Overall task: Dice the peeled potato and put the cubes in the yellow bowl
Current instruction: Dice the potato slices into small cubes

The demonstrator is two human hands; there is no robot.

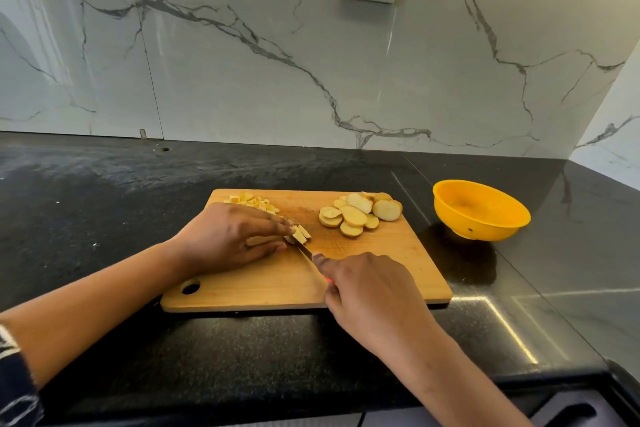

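Currently right hand [367, 291] is gripping knife [304, 250], blade pointing 11 o'clock into potato strips [300, 234]; left hand [228, 236] is pinning them flat-fingered.

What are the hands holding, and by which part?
The right hand grips a knife by its handle, forefinger along the blade's back. The left hand presses potato strips down with its fingers.
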